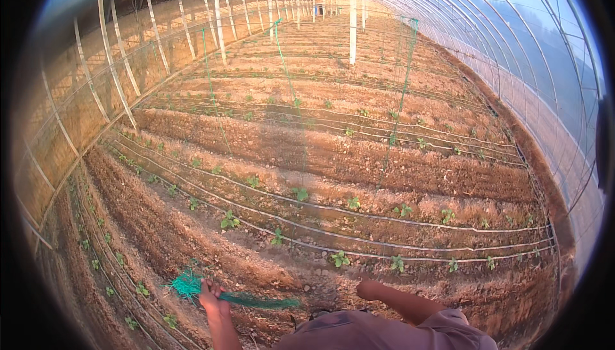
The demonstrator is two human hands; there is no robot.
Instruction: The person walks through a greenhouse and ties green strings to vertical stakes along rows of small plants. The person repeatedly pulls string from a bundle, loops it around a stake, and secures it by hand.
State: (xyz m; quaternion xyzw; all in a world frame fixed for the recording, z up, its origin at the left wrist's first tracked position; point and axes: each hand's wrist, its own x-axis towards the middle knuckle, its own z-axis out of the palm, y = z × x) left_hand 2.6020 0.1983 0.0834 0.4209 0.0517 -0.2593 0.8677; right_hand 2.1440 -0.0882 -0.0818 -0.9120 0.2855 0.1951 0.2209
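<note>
My left hand [213, 296] grips a bundle of green twine [187, 284]. A tangled tuft sticks out to the left of the fist, and a long tail of loose strands trails off to the right, in front of my body. My right hand [368, 290] is held low over the soil, with its back towards me. Its fingers are hidden, so whether it holds anything does not show. Just beyond it, a young leafy plant [340, 258] grows beside a drip line [317, 245].
Ridged soil beds with seedlings and drip lines fill the greenhouse floor. Green strings [284, 56] hang down to the beds. White posts [352, 18] stand among the rows. An earthen wall [62, 124] runs along the left, and curved metal ribs [521, 47] carry plastic film on the right.
</note>
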